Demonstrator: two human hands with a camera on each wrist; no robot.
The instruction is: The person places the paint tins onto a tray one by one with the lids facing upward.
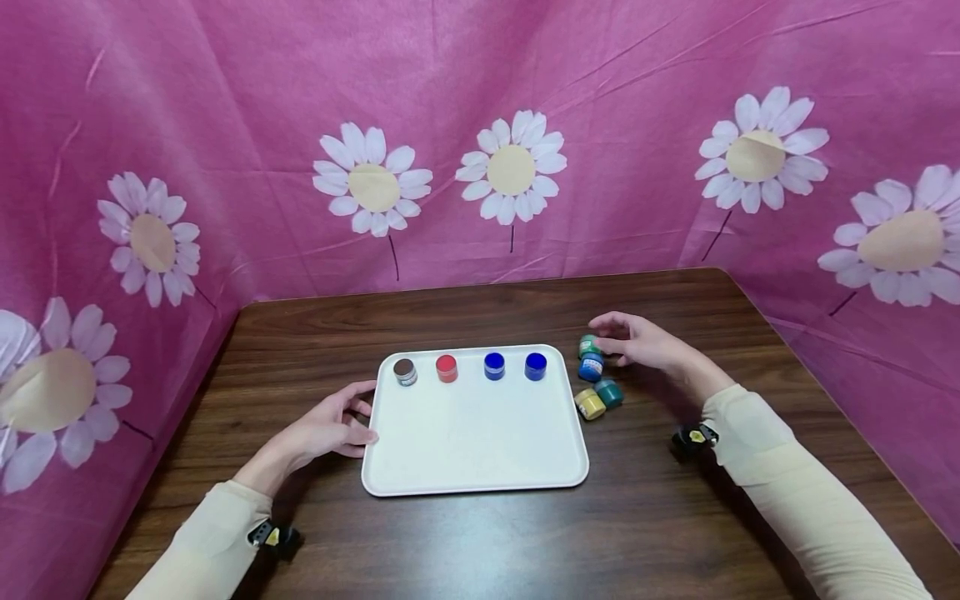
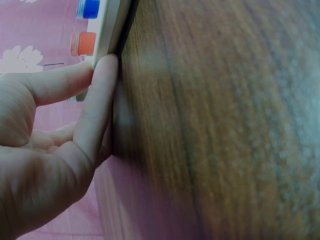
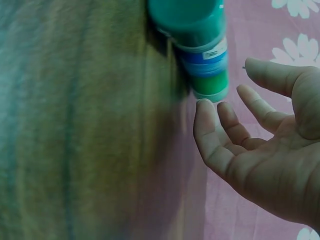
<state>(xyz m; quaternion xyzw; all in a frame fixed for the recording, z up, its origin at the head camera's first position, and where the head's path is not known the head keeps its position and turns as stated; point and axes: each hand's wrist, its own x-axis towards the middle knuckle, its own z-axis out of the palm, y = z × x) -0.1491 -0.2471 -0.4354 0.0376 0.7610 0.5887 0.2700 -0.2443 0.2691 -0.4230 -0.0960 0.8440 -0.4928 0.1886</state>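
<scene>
My left hand (image 1: pixel 330 425) grips the left rim of a white tray (image 1: pixel 472 450); in the left wrist view, the thumb and a finger meet at its edge. Across the tray's far side runs a row of small paint jars: a brown one (image 1: pixel 405 372), a red one (image 1: pixel 446 368) and two blue ones (image 1: pixel 494 365) (image 1: pixel 536 367). To the right of the tray, my right hand (image 1: pixel 645 342) reaches over a green jar (image 1: pixel 588 346) with spread, bent fingers. In the right wrist view, a gap shows between its thumb and fingers, with no jar in it.
Close to the tray's right edge lie a blue jar (image 1: pixel 590 367), a yellow jar (image 1: pixel 589 404) and a dark green jar (image 1: pixel 609 392), grouped with the green one. The brown wooden table (image 1: pixel 465 550) is bordered by a pink flowered cloth (image 1: pixel 450 250).
</scene>
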